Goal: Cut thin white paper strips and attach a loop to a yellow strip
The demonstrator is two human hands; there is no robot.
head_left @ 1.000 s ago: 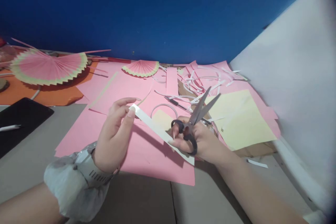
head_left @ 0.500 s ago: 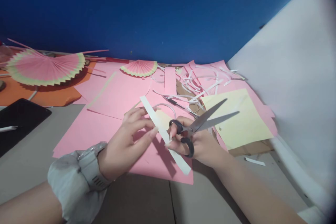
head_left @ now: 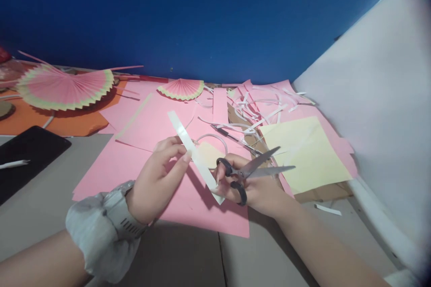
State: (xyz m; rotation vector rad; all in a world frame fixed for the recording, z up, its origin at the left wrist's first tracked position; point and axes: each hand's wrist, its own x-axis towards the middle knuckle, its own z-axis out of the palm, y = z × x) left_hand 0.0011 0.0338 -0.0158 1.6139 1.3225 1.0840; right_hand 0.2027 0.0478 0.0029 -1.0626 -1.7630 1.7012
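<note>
A pale strip of paper or tape (head_left: 198, 159) slants between my two hands. My left hand (head_left: 161, 170) pinches it near its middle with thumb and fingers. My right hand (head_left: 251, 186) has its fingers through the black handles of a pair of scissors (head_left: 251, 170), whose parted blades point away to the right. Its fingertips also touch the strip's lower end. Below both hands lies a pink paper sheet (head_left: 134, 172). A small cream paper piece (head_left: 207, 154) and a roll's pale ring (head_left: 218, 137) lie just behind the strip.
A large pleated pink-and-yellow paper fan (head_left: 67, 87) rests on orange paper at the left, with a smaller fan (head_left: 182, 89) at the back. A pen (head_left: 232, 137), paper scraps (head_left: 259, 107) and a yellow sheet (head_left: 306, 154) lie right. A black phone or tablet (head_left: 33, 152) lies left.
The strip has shifted up and left through my hands, so less of it hangs below my right fingers. The scissors have come slightly lower and left. My left hand has moved slightly left.
</note>
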